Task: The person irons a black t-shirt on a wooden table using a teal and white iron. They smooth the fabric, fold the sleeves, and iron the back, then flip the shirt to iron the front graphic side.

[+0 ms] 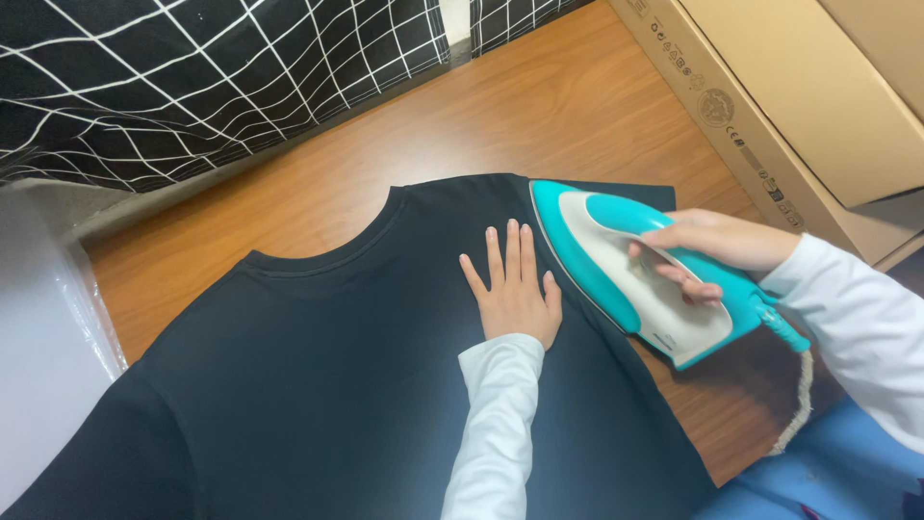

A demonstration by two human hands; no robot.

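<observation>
A black T-shirt (318,376) lies spread on a brown wooden floor (539,106), its collar toward the upper left. My left hand (515,289) lies flat on the shirt with fingers together, just left of the iron. My right hand (717,246) grips the handle of a teal and white clothes iron (616,279). The iron rests on the shirt's right shoulder area with its tip pointing away from me. Its braided cord (797,404) trails down at the right.
A black fabric with a white grid pattern (192,77) hangs along the top left. A large cardboard box (818,96) stands at the upper right. A white surface (38,356) borders the left edge. My blue-clad leg (828,472) is at the lower right.
</observation>
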